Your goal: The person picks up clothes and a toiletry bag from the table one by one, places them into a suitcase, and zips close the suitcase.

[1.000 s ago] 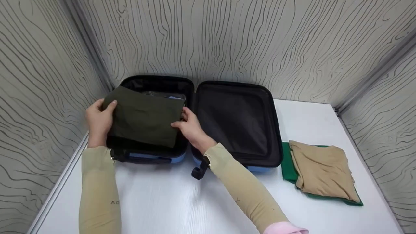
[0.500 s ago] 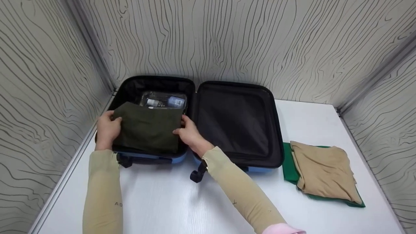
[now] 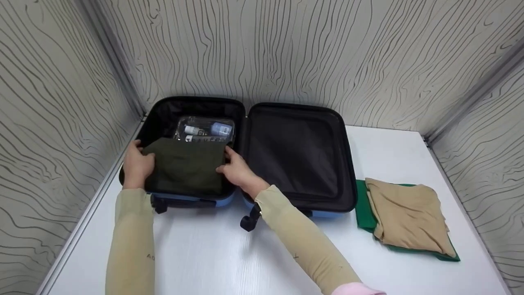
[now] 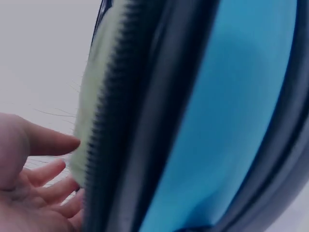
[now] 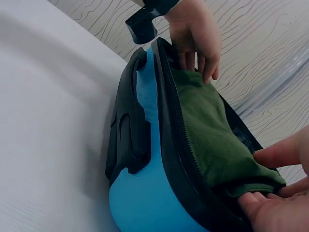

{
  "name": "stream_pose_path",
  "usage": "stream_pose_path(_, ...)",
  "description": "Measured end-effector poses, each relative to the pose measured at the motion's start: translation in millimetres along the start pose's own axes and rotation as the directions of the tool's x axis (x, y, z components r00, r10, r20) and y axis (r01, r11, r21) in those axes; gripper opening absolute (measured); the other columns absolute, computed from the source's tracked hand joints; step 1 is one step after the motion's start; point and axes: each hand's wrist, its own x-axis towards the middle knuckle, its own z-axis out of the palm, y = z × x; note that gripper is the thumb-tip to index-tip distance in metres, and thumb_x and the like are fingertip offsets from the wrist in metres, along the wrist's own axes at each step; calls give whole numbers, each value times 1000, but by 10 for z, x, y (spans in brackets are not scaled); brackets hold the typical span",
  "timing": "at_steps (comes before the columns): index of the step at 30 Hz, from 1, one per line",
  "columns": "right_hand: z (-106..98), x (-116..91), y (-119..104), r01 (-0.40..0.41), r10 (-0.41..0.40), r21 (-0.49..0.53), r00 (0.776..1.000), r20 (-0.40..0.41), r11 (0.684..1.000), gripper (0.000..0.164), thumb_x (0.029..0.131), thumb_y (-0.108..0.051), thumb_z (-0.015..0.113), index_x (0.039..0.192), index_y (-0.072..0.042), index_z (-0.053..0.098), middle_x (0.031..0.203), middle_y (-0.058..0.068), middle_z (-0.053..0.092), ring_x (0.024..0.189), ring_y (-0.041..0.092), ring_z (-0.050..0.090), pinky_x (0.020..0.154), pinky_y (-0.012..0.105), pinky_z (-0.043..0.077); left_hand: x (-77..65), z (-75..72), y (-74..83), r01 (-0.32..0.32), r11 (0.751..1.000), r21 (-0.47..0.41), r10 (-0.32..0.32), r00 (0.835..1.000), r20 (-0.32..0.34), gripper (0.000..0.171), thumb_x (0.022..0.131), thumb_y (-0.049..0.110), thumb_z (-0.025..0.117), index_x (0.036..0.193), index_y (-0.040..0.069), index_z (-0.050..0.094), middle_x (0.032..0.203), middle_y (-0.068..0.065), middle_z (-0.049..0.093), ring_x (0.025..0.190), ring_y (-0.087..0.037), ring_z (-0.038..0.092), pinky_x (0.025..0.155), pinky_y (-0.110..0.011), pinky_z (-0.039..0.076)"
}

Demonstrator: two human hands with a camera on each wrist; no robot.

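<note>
A folded dark green cloth [image 3: 186, 166] lies level in the front part of the left half of an open blue suitcase [image 5: 140, 198]. My left hand [image 3: 138, 164] holds its left end, thumb on top and fingers lower down at the suitcase wall. At the opposite end, my right hand [image 3: 237, 168] pinches the corner, and the right wrist view shows the thumb and fingers on either side of the fold [image 5: 260, 186]. Behind the cloth sits a clear case [image 3: 196, 120] with small bottles inside, its front edge covered by the cloth.
The suitcase's other half [image 3: 299, 151] lies open to the right, its black lining showing. A folded tan garment [image 3: 409, 217] rests on a green one [image 3: 364, 205] at the table's right. Patterned walls [image 3: 278, 53] stand close behind the suitcase and at both sides.
Both hands have lowered the dark green cloth into the suitcase and drawn it toward the front. The clear case behind it, mostly covered before, now shows.
</note>
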Motion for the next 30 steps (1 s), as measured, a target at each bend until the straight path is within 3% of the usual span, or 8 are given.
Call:
stream_pose_path(4, -47, -33, -28, 30, -30, -83, 1000, -5, 996, 78, 98, -4, 63, 163, -8, 20, 162, 14, 30, 139, 28, 44, 102, 35, 46, -7, 7, 97, -36, 999, -7, 36, 999, -17, 60, 105, 13, 48, 157, -6, 25, 155, -32, 31, 142, -46, 32, 116, -53, 27)
stream_pose_path(9, -119, -94, -71, 38, -41, -113, 999, -27, 993, 72, 100, -11, 64, 162, -9, 26, 162, 13, 29, 143, 27, 38, 105, 37, 44, -19, 40, 198, -58, 998, 2, 58, 998, -19, 59, 107, 21, 48, 157, -4, 29, 156, -29, 33, 142, -45, 32, 116, -56, 23)
stream_pose_path(14, -174, -158, -88, 37, -42, -97, 998, -44, 995, 67, 103, -19, 61, 162, -13, 28, 163, 11, 28, 146, 26, 33, 110, 41, 40, -44, 97, 279, -73, 997, 16, 74, 996, -52, 60, 106, 29, 48, 156, 0, 34, 156, -26, 37, 141, -44, 34, 114, -61, 16)
stream_pose_path(20, -246, -179, -115, 48, -48, -8, 998, -49, 999, 64, 104, -24, 61, 160, -13, 32, 162, 6, 32, 145, 23, 36, 110, 42, 39, -66, 140, 395, -95, 995, -43, 93, 994, -52, 61, 105, 34, 51, 155, 3, 37, 157, -21, 38, 144, -40, 32, 116, -61, 11)
stream_pose_path(27, -386, -158, -145, 116, -113, 32, 990, -90, 993, 62, 103, -25, 63, 157, -9, 37, 157, 9, 40, 139, 25, 44, 108, 38, 41, -129, 163, 608, -151, 973, -173, 142, 988, -63, 57, 104, 30, 56, 152, 2, 43, 153, -23, 43, 140, -38, 40, 115, -46, 30)
stream_pose_path(30, -473, -152, -158, 132, -126, 42, 985, -118, 990, 62, 103, -25, 63, 157, -10, 38, 156, 8, 41, 138, 24, 45, 108, 37, 41, -173, 167, 711, -195, 963, -184, 185, 980, -71, 56, 104, 29, 57, 152, 3, 43, 153, -20, 43, 140, -37, 39, 114, -45, 31)
